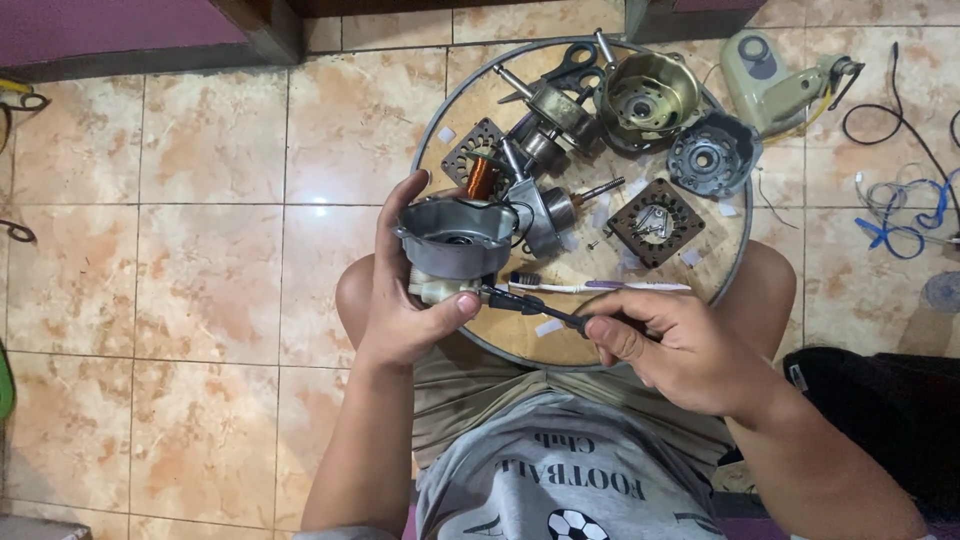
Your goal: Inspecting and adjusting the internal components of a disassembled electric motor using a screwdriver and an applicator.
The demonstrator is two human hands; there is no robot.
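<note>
A tiled floor [200,200] is filling most of the frame, and a round wooden surface [520,335] with a metal rim is sitting at centre, resting across the person's knees. On it, in the upper part, a brass-coloured motor housing [648,98] is lying beside a dark grey round cover [712,155], with a square perforated plate [655,222] holding loose screws below them. A rotor with its shaft [548,110] and black scissors [570,65] are lying at the top edge, a copper winding [483,177] just left of centre. A pale green fan casing [775,85] is lying on the floor at upper right.

The left hand [405,300] is holding a grey motor cover [455,235] with a white gearbox part [435,290] beneath it, fingers wrapped round both, just above the surface's near left edge. The right hand [680,345] is gripping a black screwdriver [535,308], fingers closed on the handle, its tip touching the white part. A toothbrush [600,286] is lying just beyond the screwdriver
</note>
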